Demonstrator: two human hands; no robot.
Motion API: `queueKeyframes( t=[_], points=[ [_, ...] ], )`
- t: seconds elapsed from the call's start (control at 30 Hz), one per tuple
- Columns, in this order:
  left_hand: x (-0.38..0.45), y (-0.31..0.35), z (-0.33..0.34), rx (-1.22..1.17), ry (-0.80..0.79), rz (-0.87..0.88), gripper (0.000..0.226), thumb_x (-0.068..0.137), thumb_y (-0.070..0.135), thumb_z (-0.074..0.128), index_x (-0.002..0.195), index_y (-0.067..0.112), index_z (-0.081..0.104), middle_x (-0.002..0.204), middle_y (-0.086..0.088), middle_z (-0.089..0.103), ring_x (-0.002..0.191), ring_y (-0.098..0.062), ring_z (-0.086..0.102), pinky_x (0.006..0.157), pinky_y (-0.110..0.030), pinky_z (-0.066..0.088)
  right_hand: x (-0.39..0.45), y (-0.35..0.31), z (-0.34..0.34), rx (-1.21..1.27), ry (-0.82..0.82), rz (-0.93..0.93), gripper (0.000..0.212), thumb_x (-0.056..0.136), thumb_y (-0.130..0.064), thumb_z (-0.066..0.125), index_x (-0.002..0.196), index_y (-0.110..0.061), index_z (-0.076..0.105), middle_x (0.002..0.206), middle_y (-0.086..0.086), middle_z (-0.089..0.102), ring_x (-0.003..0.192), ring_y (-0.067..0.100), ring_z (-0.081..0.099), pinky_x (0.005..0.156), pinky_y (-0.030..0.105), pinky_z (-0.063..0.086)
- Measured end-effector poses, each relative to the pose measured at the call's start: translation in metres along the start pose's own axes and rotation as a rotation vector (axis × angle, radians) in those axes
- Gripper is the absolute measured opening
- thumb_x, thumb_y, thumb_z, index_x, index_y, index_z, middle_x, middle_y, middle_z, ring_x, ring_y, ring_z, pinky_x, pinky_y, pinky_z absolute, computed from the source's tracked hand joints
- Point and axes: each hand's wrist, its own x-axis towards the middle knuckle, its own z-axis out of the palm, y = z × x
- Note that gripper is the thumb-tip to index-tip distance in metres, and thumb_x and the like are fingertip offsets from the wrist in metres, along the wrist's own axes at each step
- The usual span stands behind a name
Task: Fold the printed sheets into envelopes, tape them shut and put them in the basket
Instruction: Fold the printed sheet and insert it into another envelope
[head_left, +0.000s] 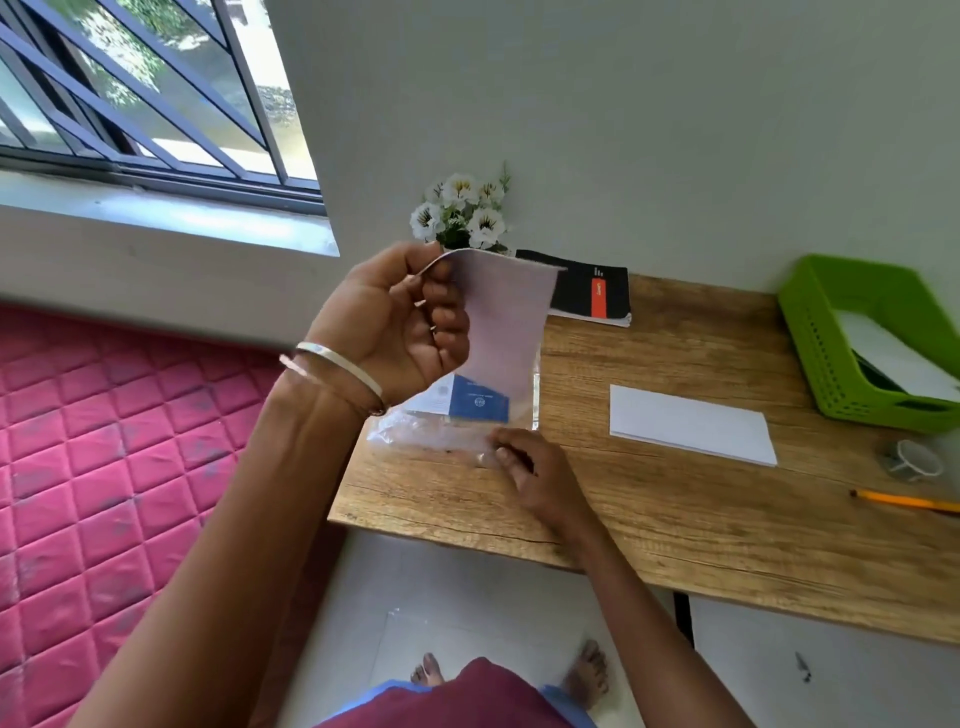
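Note:
My left hand (400, 322) is raised above the desk and grips the top edge of a pale printed sheet (506, 322), which hangs down out of a clear plastic sleeve (426, 431). Inside the sleeve lies paper with a blue printed panel (478, 399). My right hand (530, 470) pinches the sleeve's near right corner against the wooden desk (675, 519). A white folded envelope (691, 423) lies flat to the right. The green plastic basket (810, 332) stands at the far right with white paper in it. A clear tape roll (914, 460) sits near the basket.
A yellow pencil (904, 501) lies at the right edge. A black notebook (592, 288) and a pot of white flowers (462, 213) stand at the back by the wall. A pink quilted mattress (104, 457) lies left of the desk. My bare feet are below.

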Motion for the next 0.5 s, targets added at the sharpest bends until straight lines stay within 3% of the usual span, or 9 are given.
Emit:
queueKeyframes(
  t=[0.13, 0.2, 0.3, 0.4, 0.5],
  points=[
    [0.01, -0.012, 0.017, 0.065, -0.102, 0.047, 0.017, 0.079, 0.027, 0.053, 0.064, 0.018, 0.051, 0.06, 0.006, 0.038, 0.052, -0.009, 0.035, 0.05, -0.02, 0.03, 0.001, -0.012, -0.031, 0.566, 0.114, 0.213, 0.024, 0.094, -0.025, 0.055, 0.109, -0.012, 0.069, 0.105, 0.003, 0.072, 0.096, 0.017, 0.064, 0.075, 0.026, 0.053],
    [0.016, -0.025, 0.023, 0.189, -0.13, 0.089, 0.013, 0.08, 0.027, 0.056, 0.072, 0.017, 0.057, 0.063, 0.004, 0.046, 0.055, -0.01, 0.041, 0.053, -0.022, 0.035, -0.001, -0.02, -0.054, 0.783, 0.145, 0.248, 0.034, 0.093, -0.031, 0.051, 0.11, -0.005, 0.066, 0.104, 0.014, 0.071, 0.095, 0.025, 0.066, 0.08, 0.037, 0.053],
    [0.027, -0.053, 0.034, 0.426, -0.085, 0.133, 0.016, 0.08, 0.028, 0.065, 0.067, 0.019, 0.065, 0.067, -0.002, 0.058, 0.059, -0.014, 0.051, 0.057, -0.026, 0.042, -0.005, -0.032, -0.094, 0.987, 0.157, 0.225, 0.051, 0.09, -0.042, 0.043, 0.112, 0.0, 0.062, 0.103, 0.021, 0.07, 0.097, 0.033, 0.066, 0.088, 0.043, 0.052],
    [0.044, -0.091, 0.048, 0.604, 0.03, 0.11, 0.017, 0.083, 0.026, 0.064, 0.073, 0.013, 0.065, 0.065, -0.002, 0.062, 0.06, -0.015, 0.053, 0.058, -0.027, 0.042, -0.011, -0.045, -0.135, 1.143, 0.15, 0.202, 0.061, 0.089, -0.052, 0.035, 0.113, -0.001, 0.059, 0.104, 0.021, 0.069, 0.096, 0.035, 0.067, 0.084, 0.044, 0.055],
    [0.062, -0.133, 0.061, 0.689, 0.094, 0.01, 0.02, 0.087, 0.027, 0.062, 0.085, 0.007, 0.067, 0.072, -0.004, 0.064, 0.063, -0.015, 0.054, 0.06, -0.027, 0.043, -0.016, -0.05, -0.168, 1.087, 0.196, 0.208, 0.059, 0.083, -0.051, 0.046, 0.12, -0.006, 0.057, 0.11, 0.017, 0.068, 0.098, 0.031, 0.067, 0.08, 0.043, 0.057]
  ],
)
